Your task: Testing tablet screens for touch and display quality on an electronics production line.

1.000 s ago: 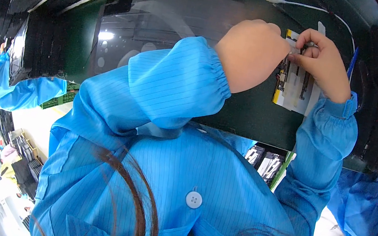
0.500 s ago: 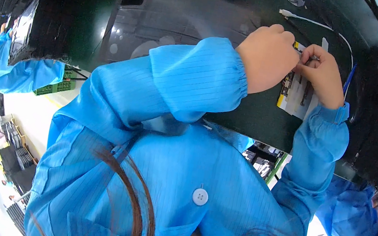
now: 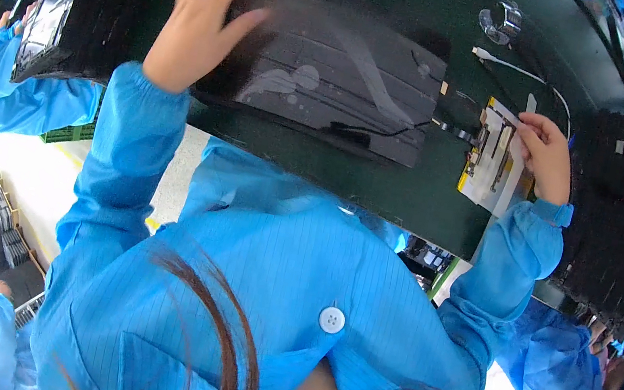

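Note:
My left hand (image 3: 199, 30) is raised over the left end of a dark, glossy display panel (image 3: 360, 96), its fingers spread and holding nothing. The panel lies flat and reflects light patches. A short dark flat cable (image 3: 454, 129) runs from its right side to a thin circuit board (image 3: 489, 162) with yellow edges and a pale plate. At the right edge of that board my right hand (image 3: 548, 159) is closed, thumb and forefinger pinching there; the fingertips partly hide the spot they grip.
Behind the board a white cable (image 3: 520, 65) with a plug curves over the dark green table (image 3: 393, 196). A clear roll of tape (image 3: 502, 23) stands farther back. At the far left a person in a blue sleeve (image 3: 25, 96) works near a black stack (image 3: 94, 22).
My left hand has left the circuit board and swung far left over the panel, its fingers spreading. My right hand has stayed at the board, slightly lower. The panel and flat cable are now uncovered.

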Available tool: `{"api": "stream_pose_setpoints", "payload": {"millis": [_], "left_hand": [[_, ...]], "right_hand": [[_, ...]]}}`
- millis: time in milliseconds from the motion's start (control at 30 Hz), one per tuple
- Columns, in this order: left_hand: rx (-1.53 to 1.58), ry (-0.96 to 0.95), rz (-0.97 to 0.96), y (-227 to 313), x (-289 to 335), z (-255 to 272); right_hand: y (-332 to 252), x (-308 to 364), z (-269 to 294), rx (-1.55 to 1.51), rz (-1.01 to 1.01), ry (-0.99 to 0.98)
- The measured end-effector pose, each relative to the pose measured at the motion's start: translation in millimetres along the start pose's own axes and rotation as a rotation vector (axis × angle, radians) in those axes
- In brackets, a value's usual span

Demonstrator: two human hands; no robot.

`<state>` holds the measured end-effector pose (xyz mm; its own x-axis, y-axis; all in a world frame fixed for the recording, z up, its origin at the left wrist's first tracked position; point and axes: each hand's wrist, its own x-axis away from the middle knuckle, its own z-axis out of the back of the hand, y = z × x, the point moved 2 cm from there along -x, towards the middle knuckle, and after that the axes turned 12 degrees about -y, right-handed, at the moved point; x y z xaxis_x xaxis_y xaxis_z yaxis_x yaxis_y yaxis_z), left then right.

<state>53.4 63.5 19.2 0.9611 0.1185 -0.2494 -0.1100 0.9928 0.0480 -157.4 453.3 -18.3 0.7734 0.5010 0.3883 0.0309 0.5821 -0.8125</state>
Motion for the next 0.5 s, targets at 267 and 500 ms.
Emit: {"api": "stream_pose_setpoints", "payload": {"millis": [267,500], "left_hand": [[0.605,-0.069,0.313,-16.8,53.0,-20.1],[0.842,-0.026,0.349,-1.6,47.4,-19.9]], "right_hand": [[2.8,-7.1,6.6,-0.040,-0.107,-0.023],[3.3,-11.9,9.2,-0.113,-0.140,-0.032]]}}
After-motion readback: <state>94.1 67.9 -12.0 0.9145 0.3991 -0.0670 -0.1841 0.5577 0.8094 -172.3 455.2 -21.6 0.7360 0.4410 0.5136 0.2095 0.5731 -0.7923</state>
